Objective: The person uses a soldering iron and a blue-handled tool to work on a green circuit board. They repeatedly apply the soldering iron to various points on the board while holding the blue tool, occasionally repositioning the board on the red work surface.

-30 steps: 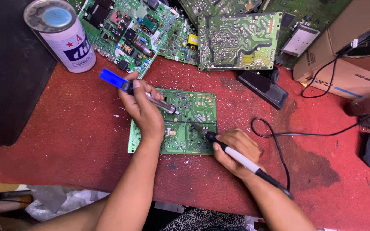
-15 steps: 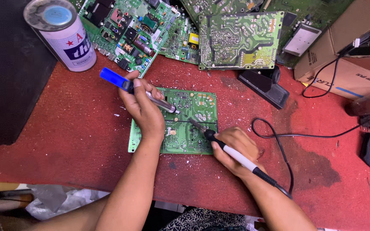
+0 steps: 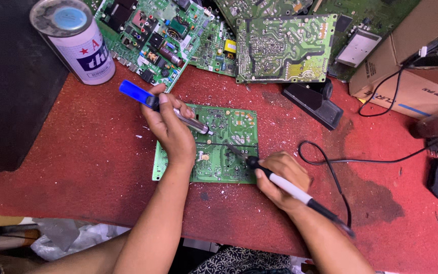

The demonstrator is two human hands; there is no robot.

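A green circuit board [image 3: 229, 137] lies flat on the red worktop [image 3: 77, 162]. My left hand [image 3: 171, 129] rests on its left part and grips a blue-handled desoldering pump [image 3: 150, 101], whose metal tip points at the board's middle. My right hand [image 3: 282, 177] sits at the board's lower right corner and holds a soldering iron [image 3: 280, 180] with a white and black handle. The iron's dark tip touches the board near its centre, close to the pump's nozzle.
Several loose green circuit boards [image 3: 285, 48] are piled at the back. A white can [image 3: 77, 43] stands at the back left beside a black box [image 3: 11, 86]. A black cable [image 3: 330, 167] loops to the right; cardboard boxes [image 3: 406, 76] sit at the far right.
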